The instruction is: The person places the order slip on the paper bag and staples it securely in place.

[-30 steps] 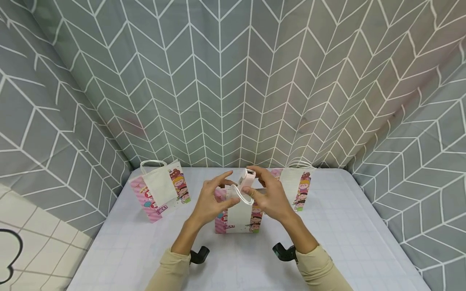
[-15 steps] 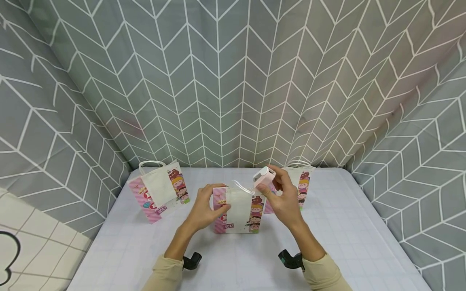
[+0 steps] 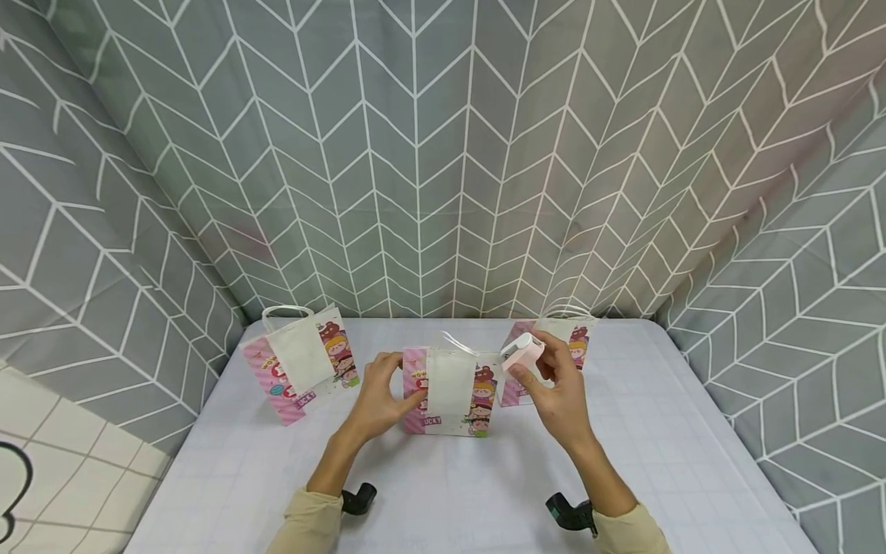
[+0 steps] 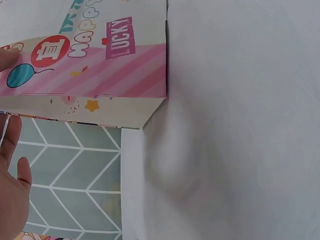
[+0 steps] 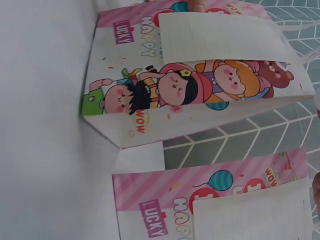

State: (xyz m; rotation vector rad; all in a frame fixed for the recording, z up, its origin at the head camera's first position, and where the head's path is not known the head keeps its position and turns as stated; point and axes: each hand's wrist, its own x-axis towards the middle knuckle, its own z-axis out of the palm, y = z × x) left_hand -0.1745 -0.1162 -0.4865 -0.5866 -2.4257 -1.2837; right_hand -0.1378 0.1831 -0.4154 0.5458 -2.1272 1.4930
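A pink, white and cartoon-printed paper bag (image 3: 450,392) stands at the table's middle, a blank white paper panel (image 5: 220,37) on its front. My left hand (image 3: 379,400) grips its left side, thumb on the front and fingers behind. My right hand (image 3: 561,392) holds a small pink-and-white stapler (image 3: 522,352) between thumb and fingers, just right of the bag's top edge. Thin white handles (image 3: 457,342) rise from the bag's top. In the right wrist view the stapler is out of sight; only a bit of that hand shows at the right edge.
A similar bag (image 3: 301,362) stands at the back left, turned at an angle. Another bag (image 3: 514,392) stands at the back right, partly behind my right hand. A grey patterned curtain (image 3: 443,192) hangs behind the white table (image 3: 443,500).
My left hand has gone from the bag's handle to its left side and now grips it. The right hand has carried the stapler rightward and down. The bag has shifted slightly back and left.
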